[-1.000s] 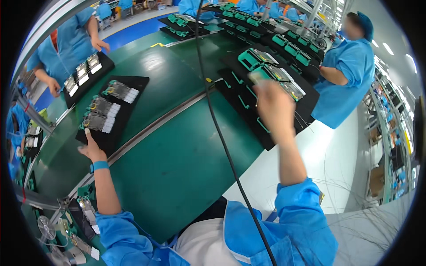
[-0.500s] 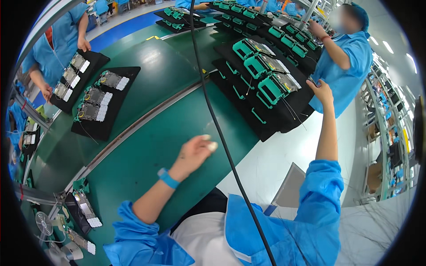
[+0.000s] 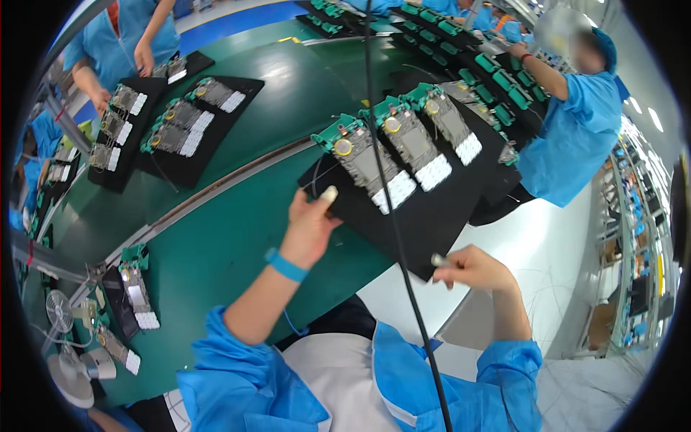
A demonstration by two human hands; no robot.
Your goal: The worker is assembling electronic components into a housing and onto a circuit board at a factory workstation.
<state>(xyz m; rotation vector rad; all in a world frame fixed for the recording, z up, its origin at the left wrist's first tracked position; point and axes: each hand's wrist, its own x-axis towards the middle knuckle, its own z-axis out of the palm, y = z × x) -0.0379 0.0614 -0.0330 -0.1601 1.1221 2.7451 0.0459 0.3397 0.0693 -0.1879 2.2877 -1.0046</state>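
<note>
1. Left hand (image 3: 309, 227) grips the near-left edge of the black tray (image 3: 425, 216) — fingers clamped on it.
2. Right hand (image 3: 479, 268) pinches the tray's near corner.
3. The tray, carrying three circuit boards (image 3: 403, 144), overhangs the green tabletop (image 3: 216, 245).

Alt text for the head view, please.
A person's left hand and right hand grip the near edge of a black tray holding three circuit boards, on a green conveyor table; co-workers stand nearby.

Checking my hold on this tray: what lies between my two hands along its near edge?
In the head view, only the black foam tray itself spans from left hand to right hand, crossed by the thin black hanging cable.
</note>
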